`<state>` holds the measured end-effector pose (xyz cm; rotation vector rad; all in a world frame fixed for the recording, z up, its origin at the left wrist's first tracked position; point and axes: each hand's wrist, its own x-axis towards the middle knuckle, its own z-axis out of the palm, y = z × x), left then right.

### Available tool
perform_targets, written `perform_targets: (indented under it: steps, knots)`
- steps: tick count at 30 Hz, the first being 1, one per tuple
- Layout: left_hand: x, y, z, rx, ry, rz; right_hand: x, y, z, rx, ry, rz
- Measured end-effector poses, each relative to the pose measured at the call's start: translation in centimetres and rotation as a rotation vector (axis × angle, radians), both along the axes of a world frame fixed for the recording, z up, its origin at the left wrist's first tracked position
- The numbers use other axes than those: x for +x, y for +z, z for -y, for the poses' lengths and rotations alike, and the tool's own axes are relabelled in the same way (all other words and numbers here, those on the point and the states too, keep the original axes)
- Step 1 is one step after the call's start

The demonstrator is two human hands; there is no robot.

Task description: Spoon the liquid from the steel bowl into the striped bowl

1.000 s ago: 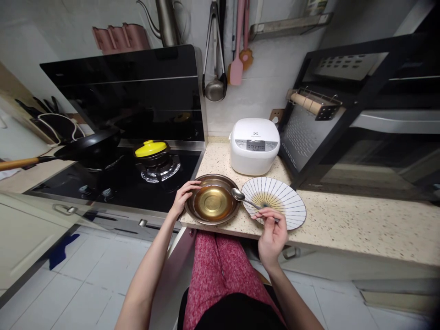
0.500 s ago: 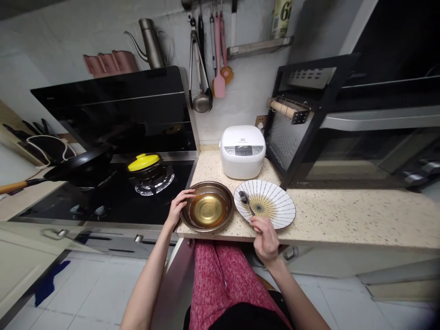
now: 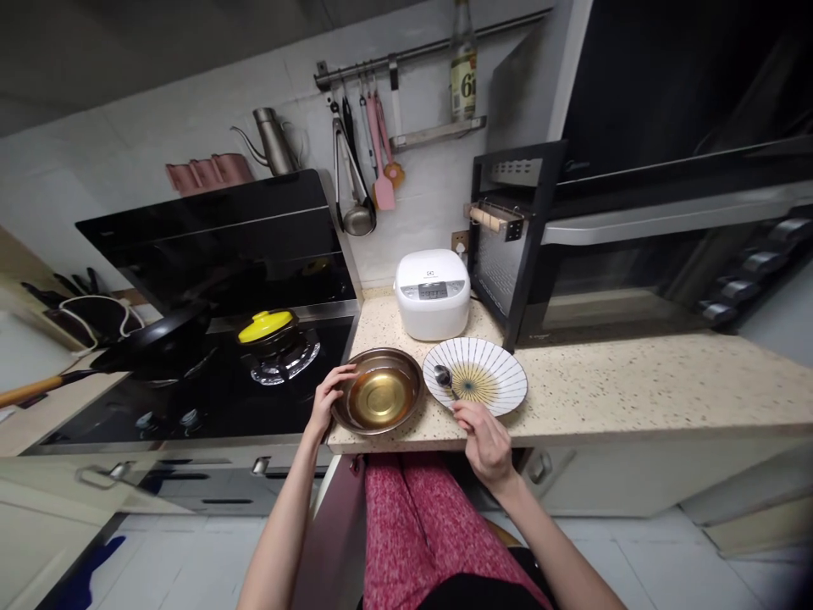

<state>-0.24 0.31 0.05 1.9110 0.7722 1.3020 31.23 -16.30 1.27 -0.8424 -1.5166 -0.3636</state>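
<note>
A round metal bowl (image 3: 416,398) with a shiny golden-brown inside stands at the counter's front edge; it seems to hold some clear liquid. My left hand (image 3: 329,396) grips its left rim, fingers over the edge and the thumb hidden. Just right of the bowl lies a white oval plate (image 3: 508,390) with dark radiating lines and a yellowish centre. Between the fingers of my right hand (image 3: 486,440) is the handle of a metal spoon (image 3: 443,374). The spoon's bowl is over the plate's left part; whether it touches the plate I cannot tell.
Behind the plate stands a white rice cooker (image 3: 433,296). To the left is a black gas hob with a yellow-lidded pot (image 3: 267,330) and a wok (image 3: 152,343). A black oven (image 3: 635,288) fills the right back. Utensils, among them a ladle (image 3: 359,220), hang on the wall.
The camera view has tilted up and turned slightly right. My left hand stays on the bowl's rim, and my right hand keeps the spoon over the plate, with little visible shift.
</note>
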Motion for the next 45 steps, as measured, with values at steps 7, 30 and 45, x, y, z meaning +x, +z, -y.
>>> perform_targets:
  steps: [7,30,45]
  knots:
    - [0.0,0.1,-0.1,0.014,-0.003,-0.007,-1.7,0.8,0.0,-0.027,0.066,-0.243]
    - [-0.6,-0.9,2.7,0.063,0.09,-0.037,-7.5,-1.2,-1.1,-0.309,0.361,-0.59]
    - [-0.5,-1.0,3.1,0.053,0.092,-0.045,-9.0,-2.9,-1.9,-0.439,0.371,-0.571]
